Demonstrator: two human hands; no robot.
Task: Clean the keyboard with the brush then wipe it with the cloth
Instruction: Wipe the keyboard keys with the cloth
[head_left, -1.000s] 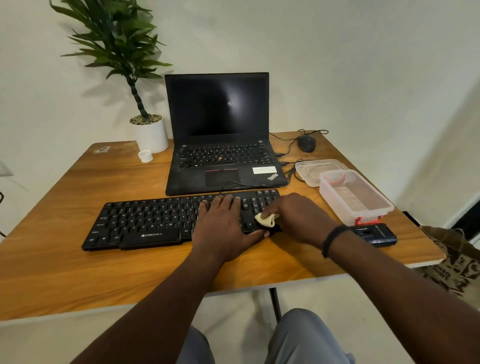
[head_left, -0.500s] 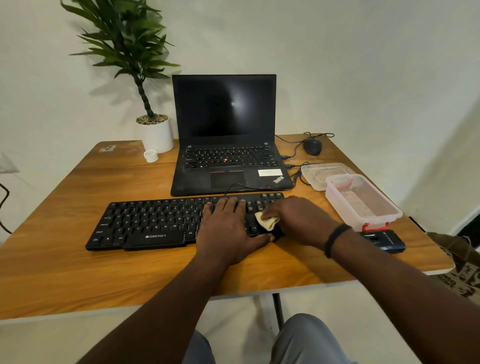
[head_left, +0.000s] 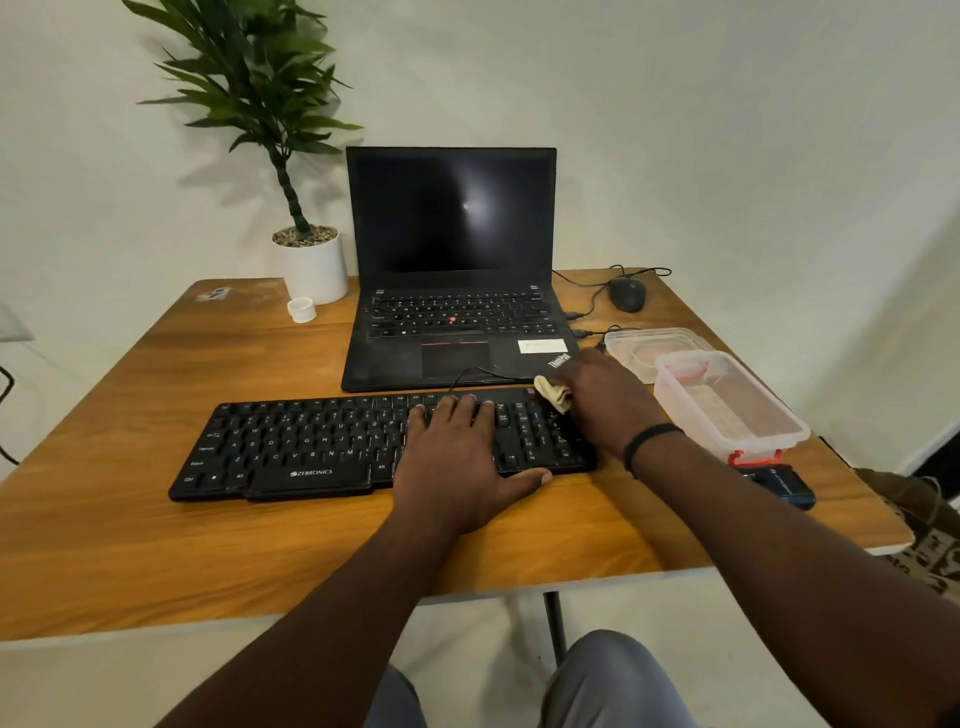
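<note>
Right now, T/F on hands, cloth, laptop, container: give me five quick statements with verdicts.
1. The left hand lies flat on the black Zebronics keyboard. True.
2. The right hand holds a brush. False: it grips a pale cloth at the keyboard's far right corner.
3. The ThinkPad laptop is shut. False: it stands open, screen dark.
4. The clear plastic container sits right of the keyboard. True.
5. The mouse lies left of the laptop. False: it lies to its right, near the table's far edge.
</note>
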